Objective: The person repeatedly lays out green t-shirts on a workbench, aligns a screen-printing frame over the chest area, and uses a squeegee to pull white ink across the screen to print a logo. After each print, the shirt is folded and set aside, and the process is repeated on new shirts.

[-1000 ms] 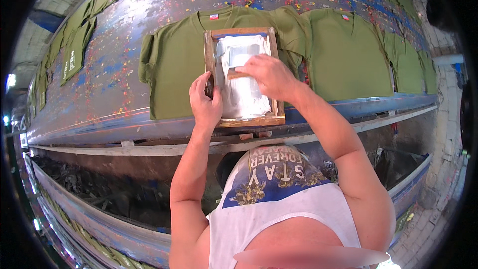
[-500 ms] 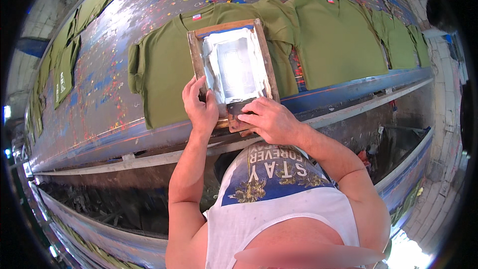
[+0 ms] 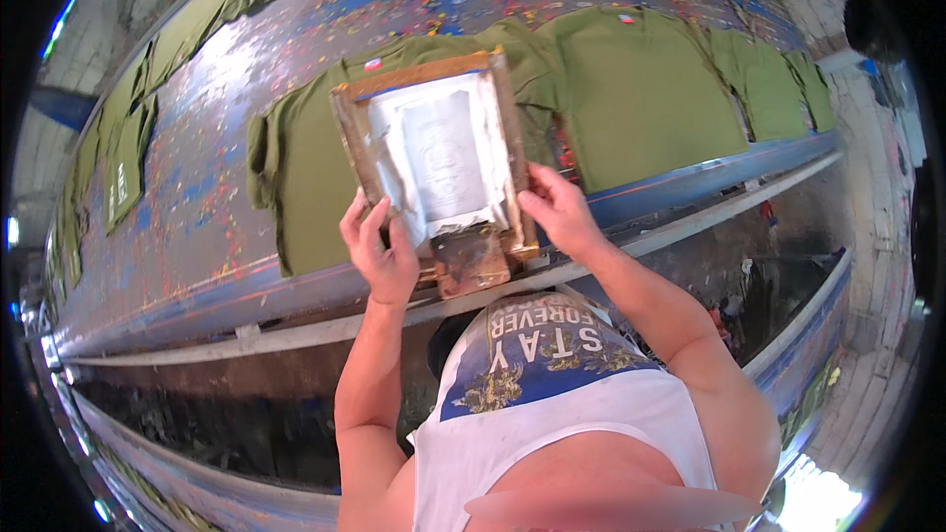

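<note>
A wooden-framed printing screen (image 3: 509,133) is between my hands over a green T-shirt (image 3: 305,163). White ink is smeared around the edges of its pale mesh (image 3: 445,158). My left hand (image 3: 382,254) grips the left rail, thumb toward the inside. On the opposite rail, my right hand (image 3: 562,209) is closed around the wood. A wide, stained squeegee (image 3: 473,261) rests at the screen's near end, its lower part overhanging the near rail; neither hand touches it. The screen hides much of the shirt's middle.
More green T-shirts (image 3: 641,99) lie along the long, paint-spotted table (image 3: 197,177) to the right. A shirt with white print (image 3: 128,182) is at the left. A pale rail (image 3: 305,333) runs along the table's near side, close to my body.
My right hand has left the squeegee and taken hold of the screen's right rail. The screen has shifted left and toward me, tilting slightly, with my left hand still on it.
</note>
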`<state>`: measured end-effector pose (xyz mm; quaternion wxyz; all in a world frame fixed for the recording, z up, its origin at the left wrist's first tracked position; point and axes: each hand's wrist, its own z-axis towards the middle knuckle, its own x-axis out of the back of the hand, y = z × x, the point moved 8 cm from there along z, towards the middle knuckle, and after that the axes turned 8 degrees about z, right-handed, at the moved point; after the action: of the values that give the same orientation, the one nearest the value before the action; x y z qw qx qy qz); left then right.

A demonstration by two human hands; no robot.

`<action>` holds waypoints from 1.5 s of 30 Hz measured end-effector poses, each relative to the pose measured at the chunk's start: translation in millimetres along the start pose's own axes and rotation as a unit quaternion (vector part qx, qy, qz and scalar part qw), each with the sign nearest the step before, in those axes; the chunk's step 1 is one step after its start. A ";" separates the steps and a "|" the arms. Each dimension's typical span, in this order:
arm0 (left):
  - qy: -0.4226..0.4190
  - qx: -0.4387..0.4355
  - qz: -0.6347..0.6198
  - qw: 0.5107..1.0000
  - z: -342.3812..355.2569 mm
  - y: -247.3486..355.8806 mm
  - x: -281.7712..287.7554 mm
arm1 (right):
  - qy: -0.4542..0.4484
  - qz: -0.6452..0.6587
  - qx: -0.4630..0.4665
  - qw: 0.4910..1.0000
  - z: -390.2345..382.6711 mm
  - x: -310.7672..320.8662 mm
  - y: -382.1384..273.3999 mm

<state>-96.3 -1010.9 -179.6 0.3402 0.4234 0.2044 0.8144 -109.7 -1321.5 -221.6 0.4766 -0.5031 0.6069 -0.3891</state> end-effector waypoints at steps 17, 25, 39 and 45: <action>-0.046 0.179 -0.144 0.972 -16.3 192.4 -205.2 | 0.056 0.076 0.120 0.988 -48.5 273.1 -65.8; -0.105 0.134 -0.201 0.965 -44.9 331.9 -373.5 | 0.137 0.089 0.089 0.982 -79.8 474.8 -83.3; -0.081 0.113 -0.158 0.978 -37.6 337.2 -431.0 | 0.134 -0.123 0.174 0.968 -32.3 533.9 -90.8; -0.066 0.141 -0.171 0.973 -35.6 325.2 -435.4 | 0.112 -0.180 0.212 0.954 -11.8 527.9 -96.8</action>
<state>-71.3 -1551.8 -237.2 0.4243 0.4783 0.3635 0.6775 -118.7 -1858.2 -225.3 0.4232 -0.4445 0.4597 -0.6418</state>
